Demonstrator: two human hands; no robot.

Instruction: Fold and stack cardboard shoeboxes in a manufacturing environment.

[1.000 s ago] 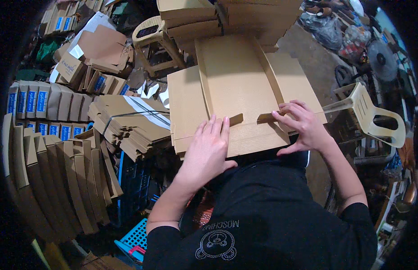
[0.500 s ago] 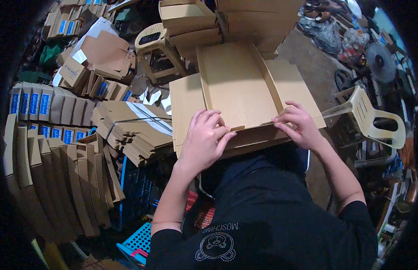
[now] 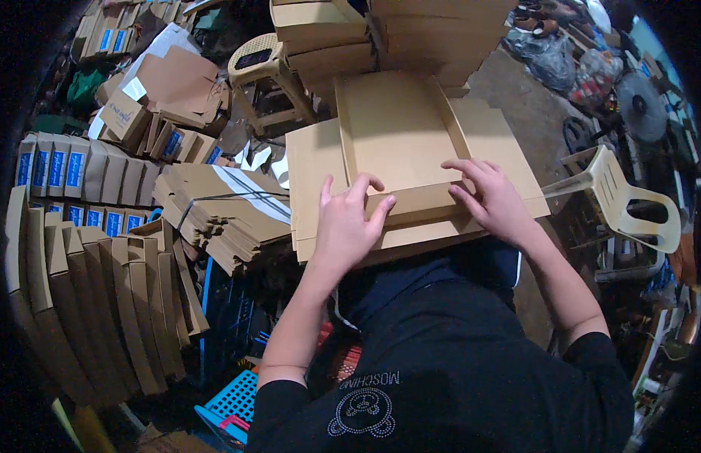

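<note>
A shallow brown cardboard box [image 3: 399, 124] stands partly folded in front of me, its two side walls raised. Its near wall [image 3: 420, 205] stands up between my hands. At the left near corner is my left hand [image 3: 349, 223], index finger curled over the inside and thumb against the near wall. My right hand [image 3: 492, 198] grips the right near corner, fingers bent over the wall and thumb on the front side. Beneath the box lie flat cardboard sheets [image 3: 509, 151], spread out on both sides of it above my lap.
A strapped stack of flat cardboard [image 3: 215, 196] lies on the left, beside rows of folded boxes [image 3: 101, 302]. Larger boxes [image 3: 433, 38] stand beyond. A plastic stool [image 3: 271, 72] holds a dark phone. To the right are a cream plastic chair [image 3: 630, 200] and a fan [image 3: 641, 109].
The near wall has come upright, with its top edge folded over. My fingers have spread from their pinch on the edge to the two near corners.
</note>
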